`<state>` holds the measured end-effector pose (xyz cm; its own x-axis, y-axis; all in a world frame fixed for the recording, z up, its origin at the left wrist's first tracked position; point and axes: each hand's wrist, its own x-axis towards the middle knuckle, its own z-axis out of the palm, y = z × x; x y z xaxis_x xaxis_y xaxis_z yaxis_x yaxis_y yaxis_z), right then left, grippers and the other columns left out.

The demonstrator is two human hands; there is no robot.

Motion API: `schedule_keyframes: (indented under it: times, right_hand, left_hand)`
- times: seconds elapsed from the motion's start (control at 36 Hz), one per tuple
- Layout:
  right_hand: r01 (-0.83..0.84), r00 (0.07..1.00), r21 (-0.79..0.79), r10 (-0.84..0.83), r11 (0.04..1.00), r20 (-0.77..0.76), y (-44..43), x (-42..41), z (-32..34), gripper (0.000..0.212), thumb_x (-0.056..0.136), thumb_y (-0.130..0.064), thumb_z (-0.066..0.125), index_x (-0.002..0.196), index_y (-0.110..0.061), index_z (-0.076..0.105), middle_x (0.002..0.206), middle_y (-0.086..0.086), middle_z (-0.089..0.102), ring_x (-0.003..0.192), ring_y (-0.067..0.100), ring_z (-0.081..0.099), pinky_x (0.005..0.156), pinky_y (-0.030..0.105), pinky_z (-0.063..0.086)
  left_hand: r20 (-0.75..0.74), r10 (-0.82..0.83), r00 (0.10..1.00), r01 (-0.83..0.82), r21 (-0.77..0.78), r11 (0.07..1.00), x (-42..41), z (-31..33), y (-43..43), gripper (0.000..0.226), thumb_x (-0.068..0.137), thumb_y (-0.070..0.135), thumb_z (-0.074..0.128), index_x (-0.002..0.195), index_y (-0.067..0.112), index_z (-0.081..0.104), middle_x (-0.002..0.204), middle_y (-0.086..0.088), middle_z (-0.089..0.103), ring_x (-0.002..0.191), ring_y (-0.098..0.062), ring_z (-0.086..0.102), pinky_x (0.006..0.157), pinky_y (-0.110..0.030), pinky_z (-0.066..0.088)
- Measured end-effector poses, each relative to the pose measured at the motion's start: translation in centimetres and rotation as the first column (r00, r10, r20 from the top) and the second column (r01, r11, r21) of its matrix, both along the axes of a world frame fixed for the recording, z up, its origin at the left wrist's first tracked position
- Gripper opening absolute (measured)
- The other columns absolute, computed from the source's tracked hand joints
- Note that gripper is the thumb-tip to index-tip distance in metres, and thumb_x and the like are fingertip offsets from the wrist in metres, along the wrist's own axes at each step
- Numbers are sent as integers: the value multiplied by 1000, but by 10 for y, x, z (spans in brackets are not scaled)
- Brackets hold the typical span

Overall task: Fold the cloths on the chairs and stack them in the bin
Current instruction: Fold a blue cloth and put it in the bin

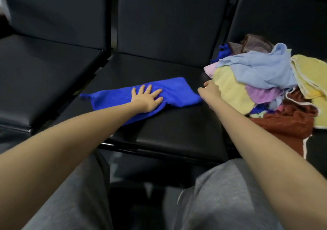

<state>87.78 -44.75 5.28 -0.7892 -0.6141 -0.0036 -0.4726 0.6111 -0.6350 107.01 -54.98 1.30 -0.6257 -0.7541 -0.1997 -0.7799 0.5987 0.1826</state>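
One blue microfibre cloth (173,90), fuzzy and oblong, lies on the black padded chair seat (168,128) under the left grip (147,98) (flat, fingers spread). The right grip (211,90) sits at its 3 o'clock end, its closure hidden.

Three black seats (44,70) stand in a row across the frame. A blue cloth (177,91) lies mid-frame on the middle seat (168,132). A cloth pile (261,81) sits on the right seat (316,146).

Blue cloth (175,91) flat on middle seat (177,134) — crumpled pile (256,81) beside.
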Motion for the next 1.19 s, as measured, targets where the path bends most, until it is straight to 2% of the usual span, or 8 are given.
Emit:
schedule_keyframes:
  times: [0.19, 0.28, 0.33, 0.56, 0.69, 0.81, 1.0, 1.19]
  right_hand:
    - [-246, 966, -54, 240, 968, -96, -8, 36, -15, 35, 89, -12, 53, 123, -13, 51, 124, 12, 51, 112, 29, 52, 94, 35, 42]
    - [-344, 938, -54, 341, 937, -66, -5, 45, -30, 39, 88, -7, 53, 127, -11, 49, 122, 12, 49, 106, 25, 52, 82, 26, 37]
    - [-366, 930, -62, 363, 928, -63, 1, 45, -40, 40, 88, -5, 52, 128, -9, 50, 123, 11, 50, 109, 24, 52, 83, 22, 35]
    - [-379, 874, -181, 416, 907, 253, 13, 26, -31, 49, 83, 15, 39, 127, -4, 50, 130, 11, 52, 121, 21, 49, 90, 23, 41]
    - [-618, 751, 16, 584, 786, 308, 29, 22, -22, 79, 82, 5, 59, 147, -22, 25, 148, 7, 30, 138, 19, 30, 104, 24, 31]
    - [-719, 694, 195, 670, 667, 263, 37, 31, -16, 92, 84, -9, 66, 150, -32, 6, 154, -1, 1, 136, 20, 27, 104, 26, 30]
    - [-754, 653, 169, 752, 634, 93, 38, 48, -16, 62, 82, -14, 66, 134, -29, 35, 145, 6, 14, 138, 23, 18, 116, 39, 20]
    - [-777, 628, 107, 755, 620, 187, 51, 48, 5, 14, 85, 0, 57, 86, 4, 70, 86, 17, 69, 77, 7, 53, 76, 25, 43]
  left_hand:
    - [-212, 345, 915, -228, 433, 872, -17, 32, 2, 55, 100, 35, 33, 152, 23, 20, 159, -12, 12, 144, -37, 13, 115, -50, 21]
    - [-354, 421, 835, -170, 563, 809, -15, 53, 9, 22, 98, 19, 44, 112, 11, 59, 118, -13, 58, 125, -30, 48, 68, -25, 43]
    - [-401, 438, 805, -189, 525, 830, -6, 58, 7, 21, 95, 12, 47, 75, 14, 51, 91, -12, 57, 106, -29, 56, 65, -30, 44]
    - [-666, 245, 705, -187, 158, 969, 63, -2, -27, 37, 80, -7, 40, 102, 6, 67, 102, -16, 66, 91, -29, 64, 82, -28, 50]
    - [-542, -41, 840, 147, 154, 977, 69, 1, -22, 45, 82, -11, 51, 121, 9, 59, 132, -13, 42, 100, -17, 49, 80, -8, 35]
    - [-443, -150, 884, 267, 213, 940, 77, 4, -19, 59, 76, 19, 69, 124, 44, 45, 149, -5, 19, 130, -27, 36, 106, -30, 34]
    - [-300, -337, 892, 349, -15, 937, 70, 9, 15, 65, 76, -5, 41, 116, 44, 57, 151, 6, 15, 135, -23, 17, 107, -41, 15]
    - [-515, -234, 825, 443, 330, 834, 79, 21, 8, 23, 69, 11, 48, 68, -10, 57, 66, 0, 50, 66, -10, 43, 67, -27, 40]
